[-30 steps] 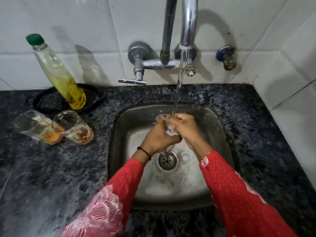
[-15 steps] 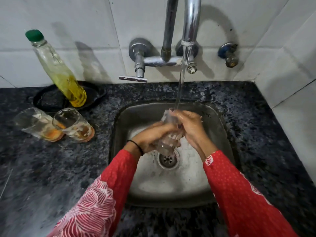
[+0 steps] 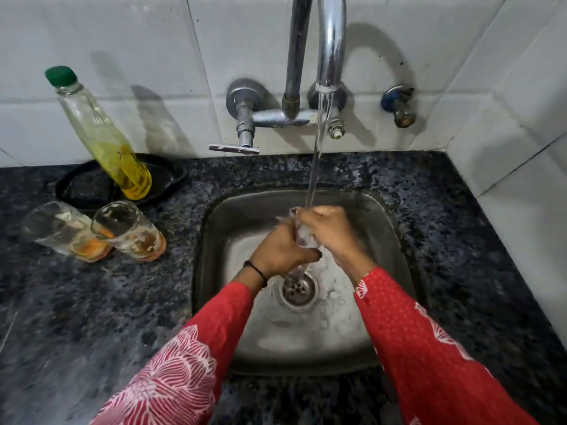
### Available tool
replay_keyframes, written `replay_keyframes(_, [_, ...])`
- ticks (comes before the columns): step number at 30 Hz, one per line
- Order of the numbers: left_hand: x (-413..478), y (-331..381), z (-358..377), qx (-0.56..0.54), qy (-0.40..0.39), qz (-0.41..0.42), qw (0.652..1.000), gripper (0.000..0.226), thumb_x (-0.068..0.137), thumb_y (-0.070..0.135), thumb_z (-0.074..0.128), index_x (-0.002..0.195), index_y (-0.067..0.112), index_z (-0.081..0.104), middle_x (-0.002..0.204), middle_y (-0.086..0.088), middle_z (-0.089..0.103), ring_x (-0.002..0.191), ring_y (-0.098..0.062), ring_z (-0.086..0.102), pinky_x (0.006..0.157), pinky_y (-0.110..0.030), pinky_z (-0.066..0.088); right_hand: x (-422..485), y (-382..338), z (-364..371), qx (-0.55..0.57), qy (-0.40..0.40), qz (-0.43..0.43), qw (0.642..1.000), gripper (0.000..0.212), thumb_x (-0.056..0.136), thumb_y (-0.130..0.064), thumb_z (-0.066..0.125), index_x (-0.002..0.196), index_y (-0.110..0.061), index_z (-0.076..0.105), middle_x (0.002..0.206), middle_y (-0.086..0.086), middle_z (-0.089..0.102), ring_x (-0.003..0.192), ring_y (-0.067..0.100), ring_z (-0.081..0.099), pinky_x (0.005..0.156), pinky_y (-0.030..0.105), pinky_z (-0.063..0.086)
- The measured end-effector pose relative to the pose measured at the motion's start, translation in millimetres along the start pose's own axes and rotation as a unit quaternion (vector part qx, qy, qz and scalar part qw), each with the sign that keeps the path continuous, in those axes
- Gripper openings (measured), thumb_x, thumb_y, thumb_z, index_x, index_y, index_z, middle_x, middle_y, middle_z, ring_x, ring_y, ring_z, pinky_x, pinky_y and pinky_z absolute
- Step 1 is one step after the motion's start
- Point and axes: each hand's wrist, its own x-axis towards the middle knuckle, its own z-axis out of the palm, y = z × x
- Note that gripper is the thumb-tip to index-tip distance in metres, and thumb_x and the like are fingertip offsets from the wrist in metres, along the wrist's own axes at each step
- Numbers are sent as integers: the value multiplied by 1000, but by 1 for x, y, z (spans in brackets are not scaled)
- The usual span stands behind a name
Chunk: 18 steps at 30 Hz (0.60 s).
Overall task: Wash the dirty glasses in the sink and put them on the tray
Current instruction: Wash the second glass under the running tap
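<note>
The hands have drawn in tight since half a second back: the clear glass [image 3: 302, 236], then tipped with its body showing down toward the drain [image 3: 299, 290], is now nearly buried between them, right under the water stream [image 3: 317, 154] from the tap spout [image 3: 331, 44]. The left hand [image 3: 280, 253] is wrapped round the lower part, fingers curled on it. The right hand [image 3: 329, 231] is clasped over the top, fingers also curled round it. The glass is held in the air over the far half of the steel sink [image 3: 208, 246], touching nothing else.

The danger is a wet glass and wet skin. If either hold slackens while they rub, I'd expect it to slide out and drop onto the steel, where it could chip or crack. The water lands at the rim, so spray could spill onto the bench [image 3: 460, 240].

Two dirty glasses [image 3: 66, 230] [image 3: 129, 230] with orange dregs wait side by side on the left. Beyond them, against the wall, is the black tray [image 3: 66, 191], and a green-capped bottle of yellow liquid [image 3: 104, 139] stands on it. The clean glass must go there, so the path crosses those two. A careless sleeve could topple them or knock the tall bottle.
</note>
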Motion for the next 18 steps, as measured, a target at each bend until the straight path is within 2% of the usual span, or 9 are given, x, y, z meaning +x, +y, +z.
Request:
replay_keyframes(2, [-1, 4, -7, -74, -31, 13, 997, 22, 78, 10, 73, 93, 20, 61, 88, -2, 65, 79, -14, 60, 76, -29, 48, -4, -3, -3, 70, 17, -13, 997, 34, 81, -19, 70, 73, 12, 60, 65, 15, 52, 54, 17, 43, 47, 22, 32])
replay_keyframes(4, [-3, 4, -12, -169, -80, -23, 982, 20, 83, 8, 67, 103, 10, 65, 91, -5, 67, 83, -15, 61, 74, -23, 50, -5, -5, -4, 85, 17, -33, 996, 37, 81, -20, 71, 75, 14, 60, 67, 17, 54, 58, 19, 46, 52, 26, 36])
replay_keyframes(7, [5, -6, -6, -141, -8, 8, 990, 30, 78, 0, 70, 106, 8, 63, 90, -1, 68, 83, -10, 63, 73, -19, 52, -3, -6, -4, 31, -16, -69, 997, 36, 79, -20, 73, 80, 12, 57, 70, 12, 53, 63, 18, 47, 56, 27, 40])
replay_keyframes(9, [10, -11, 0, -126, 47, 32, 990, 52, 68, -6, 76, 114, 6, 56, 103, -7, 64, 93, -12, 60, 82, -26, 51, -6, -4, -3, -8, -45, -55, 997, 32, 75, -19, 77, 97, -5, 60, 92, 2, 57, 76, 7, 56, 67, 19, 47])
replay_keyframes(11, [13, -21, 6, -123, 78, 59, 988, 66, 60, -4, 81, 115, 16, 51, 108, -3, 60, 99, -14, 58, 84, -26, 50, -8, 5, -6, -47, -43, -51, 997, 55, 69, -24, 81, 115, -25, 52, 116, -5, 53, 100, 6, 57, 83, 20, 48])
replay_keyframes(13, [16, -29, 10, -87, 104, 94, 986, 74, 53, 13, 83, 114, 39, 49, 115, 1, 59, 110, -18, 57, 95, -35, 49, -11, 10, -10, -62, -45, -65, 995, 57, 64, -27, 83, 113, -31, 53, 111, -7, 62, 102, 9, 61, 90, 30, 51])
replay_keyframes(15, [19, -37, 14, -68, 116, 100, 986, 80, 50, 19, 81, 115, 51, 47, 124, -7, 55, 118, -28, 52, 100, -49, 45, -15, 10, -11, -91, -40, -102, 990, 50, 63, -27, 83, 106, -32, 58, 95, -10, 69, 91, 4, 66, 86, 27, 54])
replay_keyframes(16, [19, -37, 15, -73, 117, 102, 985, 81, 51, 18, 81, 117, 50, 45, 126, -11, 53, 119, -29, 52, 101, -50, 45, -17, 10, -10, -105, -27, -126, 986, 47, 62, -27, 82, 103, -32, 60, 91, -10, 71, 86, 2, 67, 82, 23, 55])
replay_keyframes(18, [17, -34, 16, -102, 108, 116, 982, 83, 57, 8, 80, 124, 34, 40, 126, -11, 50, 116, -17, 54, 99, -38, 48, -21, 8, -9, -113, 5, -176, 978, 40, 64, -28, 80, 101, -29, 63, 89, -8, 71, 83, 1, 67, 76, 17, 53])
